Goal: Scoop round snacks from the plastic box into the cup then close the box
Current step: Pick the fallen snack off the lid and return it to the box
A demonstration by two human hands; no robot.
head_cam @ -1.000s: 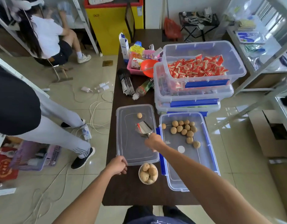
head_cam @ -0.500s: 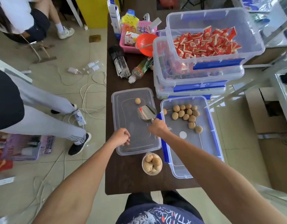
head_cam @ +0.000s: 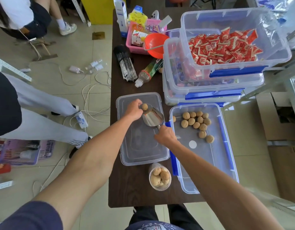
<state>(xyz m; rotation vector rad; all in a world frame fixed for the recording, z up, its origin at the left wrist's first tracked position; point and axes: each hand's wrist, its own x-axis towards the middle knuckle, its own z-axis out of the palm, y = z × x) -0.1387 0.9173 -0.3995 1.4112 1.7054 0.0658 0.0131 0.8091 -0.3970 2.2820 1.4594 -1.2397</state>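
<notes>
A clear plastic box [head_cam: 226,163] with blue latches lies open on the table's right side, with several round tan snacks [head_cam: 195,123] at its far end. Its clear lid [head_cam: 140,151] lies flat to the left. One stray snack [head_cam: 144,106] rests on the lid's far part; my left hand [head_cam: 134,110] has its fingertips on it. My right hand [head_cam: 166,136] grips the handle of a metal scoop [head_cam: 152,117], whose mouth sits on the lid right beside that snack. A clear cup [head_cam: 160,179] holding several snacks stands near the table's front edge.
Stacked clear bins, the top one [head_cam: 276,52] full of red packets, rise behind the box. A bottle [head_cam: 150,71], black packet, orange bowl [head_cam: 156,44] and pink basket crowd the far table. A person's legs [head_cam: 43,113] and cables lie on the floor at left.
My left hand has travelled from the lid's near corner up to the stray snack on the lid. The scoop has stayed over the lid near that snack. The camera has tilted down and closer.
</notes>
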